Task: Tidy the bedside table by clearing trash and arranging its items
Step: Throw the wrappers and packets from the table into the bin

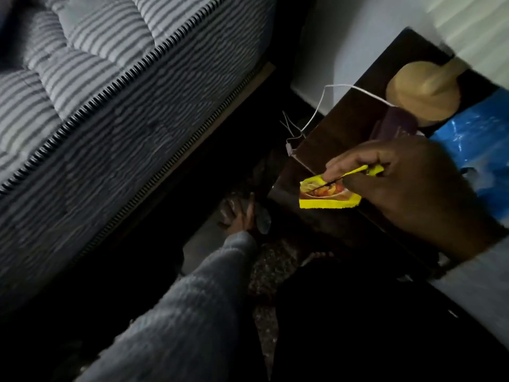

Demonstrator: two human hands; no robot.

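Right hand (407, 188) pinches a torn yellow food wrapper (327, 194) printed with a red-orange dish, above the dark bedside table (344, 128).

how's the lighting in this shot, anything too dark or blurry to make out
Head view: very dim, with the floor between bed and dark wooden bedside table nearly black; the left hand down there is barely readable. The right hand pinching the yellow food-picture wrapper is clear. Straight edges bend from wide-angle distortion.

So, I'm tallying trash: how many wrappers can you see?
1: a yellow wrapper pinched in the right hand at the bedside table's edge. More may hide in the dark.
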